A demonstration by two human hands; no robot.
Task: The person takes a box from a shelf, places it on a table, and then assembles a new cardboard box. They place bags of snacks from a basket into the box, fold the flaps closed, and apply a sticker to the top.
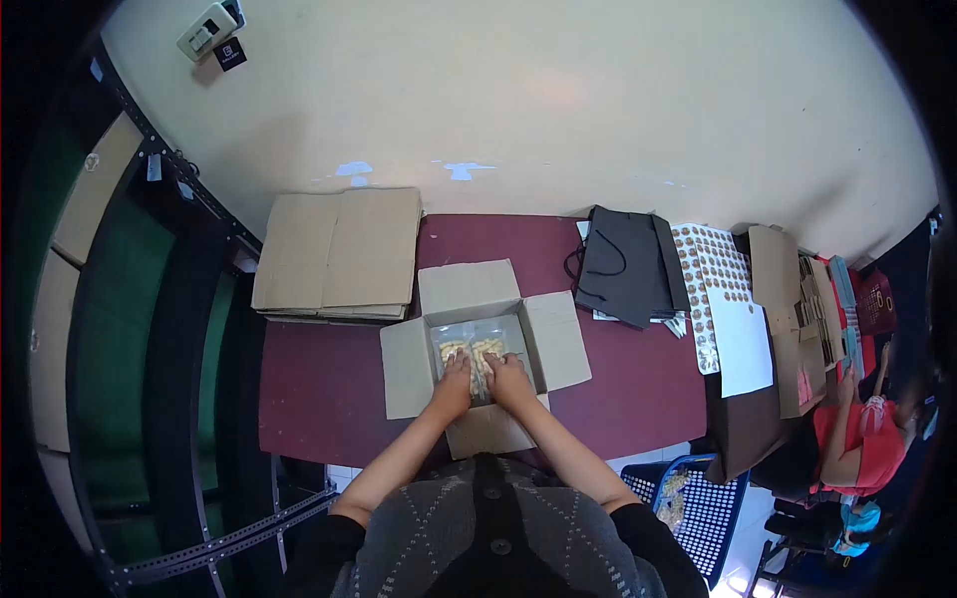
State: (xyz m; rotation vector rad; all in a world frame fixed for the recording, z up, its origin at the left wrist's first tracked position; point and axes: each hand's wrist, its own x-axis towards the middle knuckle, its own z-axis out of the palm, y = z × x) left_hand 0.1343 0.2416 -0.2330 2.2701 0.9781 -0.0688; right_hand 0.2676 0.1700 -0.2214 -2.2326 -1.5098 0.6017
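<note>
An open cardboard box (563, 339) sits before me on the table, its flaps folded outward. Inside lie clear plastic packets (488, 347) with pale yellow, finger-like pieces in them. Both my hands reach into the box from its near side. My left hand (455, 389) rests on the left packet, fingers stretched forward over it. On the right packet lies my right hand (509, 383), its fingers spread over the plastic. The undersides of the packets and part of the fingertips are hard to make out.
Flattened cardboard boxes (339, 249) are stacked at the back left of the maroon table (638, 399). Black paper bags (628, 264) and sticker sheets (708, 264) lie at the right. A blue basket (713, 533) stands below. A co-worker (865, 439) sits far right; metal shelving (214, 533) borders the left.
</note>
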